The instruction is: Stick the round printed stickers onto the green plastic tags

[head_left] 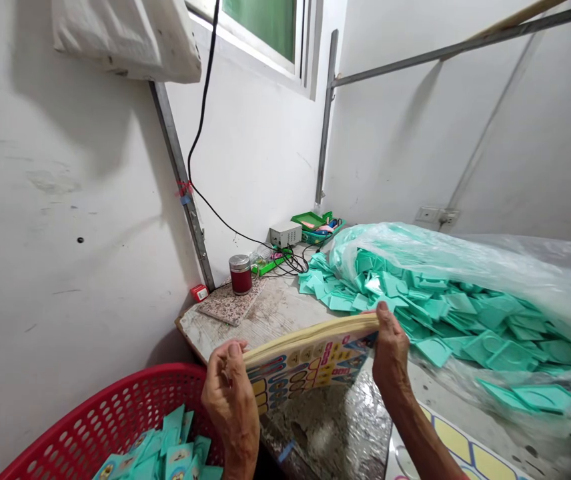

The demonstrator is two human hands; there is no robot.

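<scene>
A thick stack of printed sticker sheets (315,367) is held up on edge over the near side of the table, between both hands. My left hand (233,393) is closed on its left end, thumb over the top edge. At the right end my right hand (390,353) grips the stack, its thumb at the upper corner. Colourful printed shapes show on the side facing me; the cream-coloured paper edges show along the top. Under my right forearm lies another printed sheet (445,440) with yellow shapes, partly hidden by the arm.
A red plastic basket (115,413) with teal pieces stands at lower left. Many teal plastic pieces (445,307) spill from a clear plastic bag (515,267) on the table's right. A red jar (240,275), grey box (285,234) and black cable (200,133) are by the wall.
</scene>
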